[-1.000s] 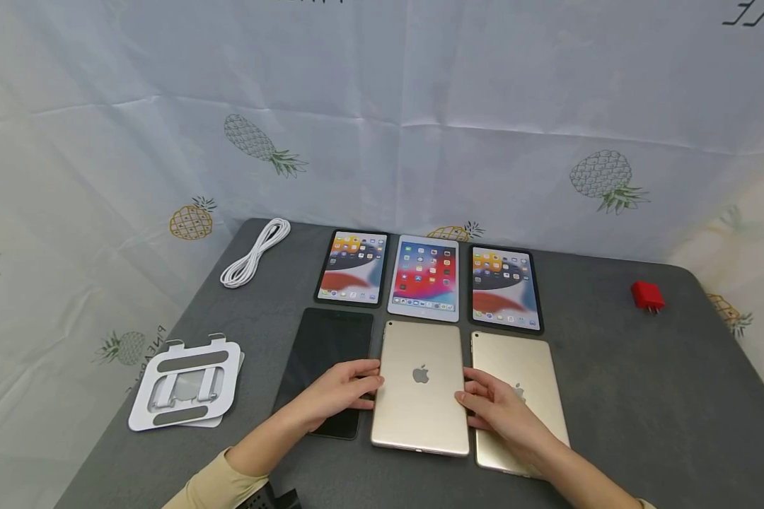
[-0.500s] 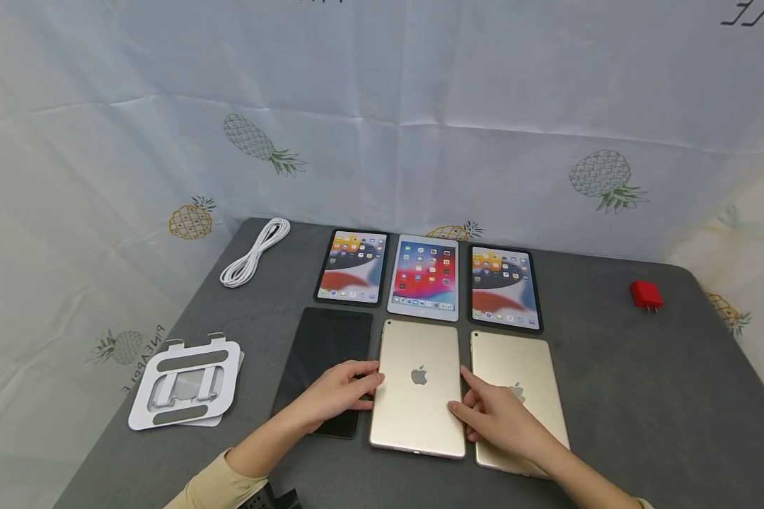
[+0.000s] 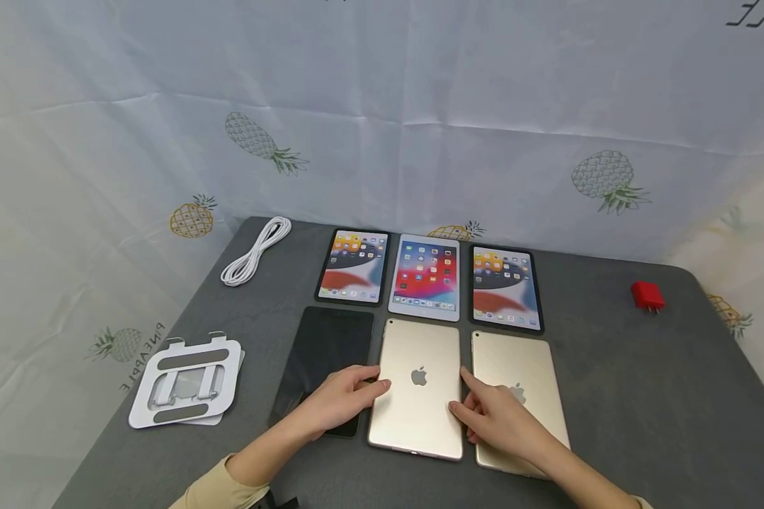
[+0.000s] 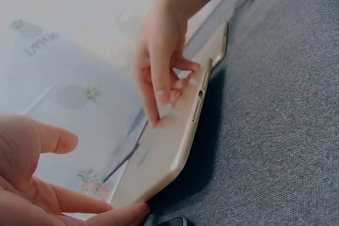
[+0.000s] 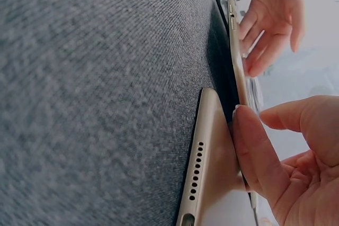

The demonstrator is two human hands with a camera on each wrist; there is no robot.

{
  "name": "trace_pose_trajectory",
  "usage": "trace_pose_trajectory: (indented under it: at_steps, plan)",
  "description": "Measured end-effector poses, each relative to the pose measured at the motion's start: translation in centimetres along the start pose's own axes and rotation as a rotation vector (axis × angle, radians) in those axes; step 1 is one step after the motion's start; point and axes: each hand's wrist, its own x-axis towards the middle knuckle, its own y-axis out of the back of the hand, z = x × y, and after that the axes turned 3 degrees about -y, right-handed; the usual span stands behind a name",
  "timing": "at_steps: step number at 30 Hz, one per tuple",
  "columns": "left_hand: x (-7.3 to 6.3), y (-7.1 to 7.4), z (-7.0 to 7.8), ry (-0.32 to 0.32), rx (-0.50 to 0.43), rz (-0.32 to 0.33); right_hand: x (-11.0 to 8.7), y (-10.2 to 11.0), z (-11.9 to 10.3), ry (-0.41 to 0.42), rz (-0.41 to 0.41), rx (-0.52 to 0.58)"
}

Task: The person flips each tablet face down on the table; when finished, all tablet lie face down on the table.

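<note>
A gold tablet [image 3: 415,417], back up with an apple logo, lies in the middle of the front row. At its left edge is my left hand [image 3: 340,397], fingertips touching the side; in the left wrist view its thumb stands raised off the back. My right hand [image 3: 499,420] touches the right edge with its fingers, and the right wrist view shows the thumb apart from them. Under the right hand lies a second gold tablet [image 3: 541,367], also back up. A black-screened tablet [image 3: 331,339] is partly hidden by the left hand. Shadow shows beneath the middle tablet's near end.
Behind stand a row of lit tablets: black-framed left [image 3: 353,267], white-framed middle [image 3: 424,278], black-framed right [image 3: 506,288]. On the grey table [image 3: 624,396] are also a coiled white cable [image 3: 255,252], a white folding stand [image 3: 187,382] and a red charger plug [image 3: 647,295].
The middle gold tablet has shifted slightly left at its near end. My right index finger has straightened along its edge, and my left thumb reaches a little further over its back.
</note>
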Motion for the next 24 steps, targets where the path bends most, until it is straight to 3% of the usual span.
trace_pose_trajectory:
  at_steps: [8, 17, 24]
  plan:
    - [-0.36, -0.33, 0.21, -0.027, 0.070, 0.015, -0.04, -0.08, 0.11, -0.017, 0.003, -0.019]
    - [-0.55, -0.58, 0.50, -0.068, 0.149, -0.018, -0.05, -0.17, 0.29, -0.003, -0.001, -0.042]
    - [-0.32, -0.84, 0.41, -0.127, 0.220, -0.017, -0.01, -0.13, 0.08, -0.006, -0.006, -0.057]
